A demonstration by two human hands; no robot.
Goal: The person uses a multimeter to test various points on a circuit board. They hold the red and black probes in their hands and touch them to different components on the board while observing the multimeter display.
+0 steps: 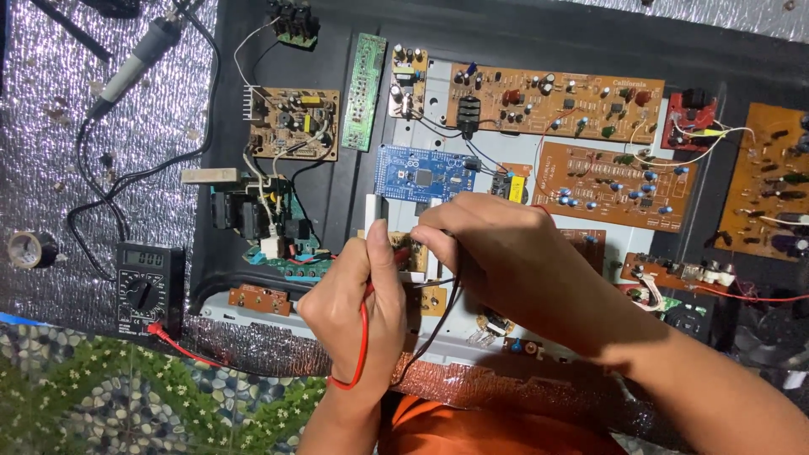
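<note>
Two probes pinched, left hand (358, 291) red, right hand (497, 253) black (apparently); small board (413, 253) mostly hidden.

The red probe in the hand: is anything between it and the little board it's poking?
Nothing visible stands between them. The left hand holds the red probe right at the small board, and the right hand is on the board from the other side. The hands hide the actual contact spot.

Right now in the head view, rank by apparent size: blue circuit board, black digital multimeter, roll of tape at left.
1. Blue circuit board
2. Black digital multimeter, nearly alike; ranking unsure
3. Roll of tape, clearly smallest
</note>
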